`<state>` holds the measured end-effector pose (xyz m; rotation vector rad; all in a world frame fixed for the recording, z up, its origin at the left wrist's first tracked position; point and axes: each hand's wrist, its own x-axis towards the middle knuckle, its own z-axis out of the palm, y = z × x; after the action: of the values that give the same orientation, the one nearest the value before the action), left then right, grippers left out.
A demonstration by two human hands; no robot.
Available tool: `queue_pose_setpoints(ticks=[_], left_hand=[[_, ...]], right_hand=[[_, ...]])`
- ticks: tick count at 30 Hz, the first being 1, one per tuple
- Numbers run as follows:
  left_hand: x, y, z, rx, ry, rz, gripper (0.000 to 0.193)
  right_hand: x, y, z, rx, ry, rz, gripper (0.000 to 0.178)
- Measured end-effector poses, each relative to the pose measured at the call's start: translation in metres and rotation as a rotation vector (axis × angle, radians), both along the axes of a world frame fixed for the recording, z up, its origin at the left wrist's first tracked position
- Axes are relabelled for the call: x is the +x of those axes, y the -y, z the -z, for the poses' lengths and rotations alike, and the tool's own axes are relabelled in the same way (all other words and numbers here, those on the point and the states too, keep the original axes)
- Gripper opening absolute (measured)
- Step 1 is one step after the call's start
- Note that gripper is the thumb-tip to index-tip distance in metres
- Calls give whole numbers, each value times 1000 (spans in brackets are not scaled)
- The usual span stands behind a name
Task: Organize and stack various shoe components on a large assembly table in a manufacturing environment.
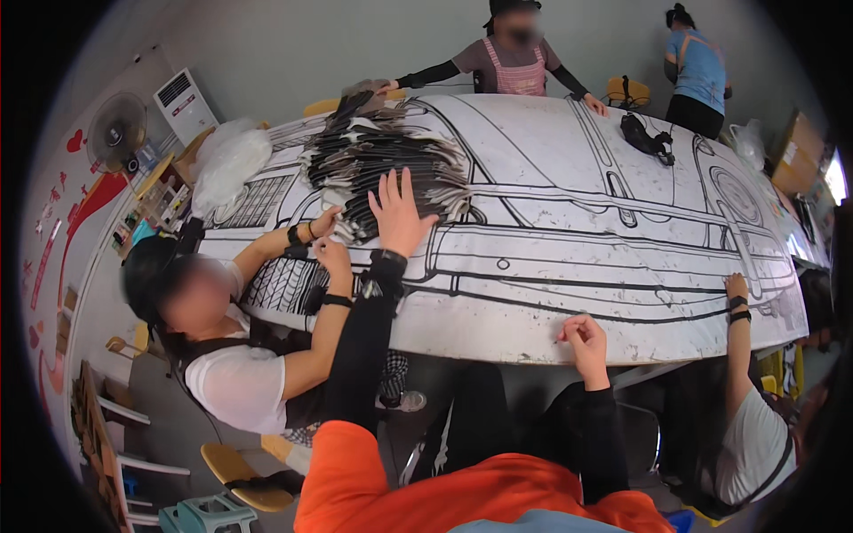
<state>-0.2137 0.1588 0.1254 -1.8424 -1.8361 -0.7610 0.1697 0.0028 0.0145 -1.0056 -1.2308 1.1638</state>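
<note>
My left hand [400,218] reaches out over the near edge of a large heap of black and grey cloth pieces [391,160], its fingers spread. Nothing shows in its grasp. Whether the palm touches the heap I cannot tell. Over the table's near edge my right hand [586,348] is closed, thumb and fingertips brought together. What it pinches, if anything, is too small to make out. Both hands are above a white table cover [551,249] printed with black line drawings.
A co-worker [235,311] at my left has both hands by the heap. Another person [515,62] sits across the table; one at the right rests a hand [737,286] on the cover. A black bundle [647,138] and a clear plastic bag [233,164] lie on the table.
</note>
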Motion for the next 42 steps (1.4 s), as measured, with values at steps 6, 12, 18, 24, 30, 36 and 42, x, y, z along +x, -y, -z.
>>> queue_pose_setpoints(ticks=[6, 12, 18, 24, 30, 36, 42], left_hand=[[-61, -104, -37, 33, -169, 3, 105], [-104, -153, -24, -55, -216, -33, 102], [-82, -183, -40, -406, -216, -58, 127], [-65, -212, -44, -573, -293, -116, 116], [-67, -226, -35, -638, -318, -123, 118], [-64, -231, -33, -689, -363, -155, 122], [-71, -241, -36, -793, -504, -99, 120]], right_hand=[[6, 3, 6, -29, -46, 29, 11], [7, 1, 4, -35, -135, -17, 6], [11, 4, 6, -21, -197, -69, 5], [14, 7, 3, 6, -224, -76, 6], [15, 3, 9, -37, -237, -136, 11], [21, 7, 15, 46, -176, -137, 10], [21, 8, 14, 49, -200, -150, 11]])
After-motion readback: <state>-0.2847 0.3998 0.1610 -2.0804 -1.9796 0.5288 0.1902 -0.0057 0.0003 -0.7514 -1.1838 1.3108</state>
